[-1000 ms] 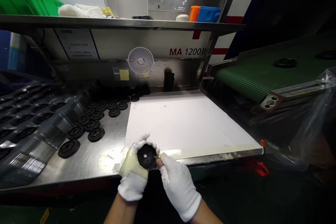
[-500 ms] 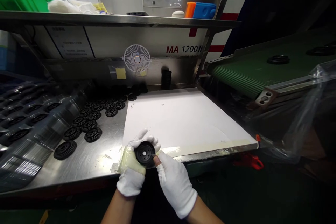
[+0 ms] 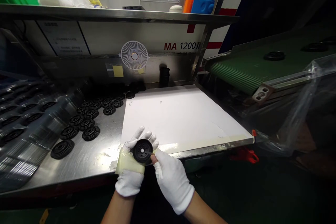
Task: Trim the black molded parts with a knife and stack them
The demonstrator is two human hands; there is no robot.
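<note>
Both my hands wear white gloves at the front edge of a steel bench. My left hand [image 3: 130,168], with tape wrapped round its palm, is closed on a round black ribbed disc [image 3: 142,150] held face up. My right hand [image 3: 170,182] is pinched on a small thin tool whose tip touches the disc's right side; the tool is too small to name. Behind the hands lies a white sheet [image 3: 181,115] taped along its front edge.
Several more black discs [image 3: 86,122] lie in rows on the steel bench [image 3: 86,161] at left, beside a clear tray of discs [image 3: 23,126]. A small white fan [image 3: 134,55] stands at the back. A green conveyor [image 3: 252,70] carrying discs runs at right. A shelf spans above.
The view has drifted right and down a little, so everything sits further left and higher in the picture. The hands keep the same grip on the disc and tool.
</note>
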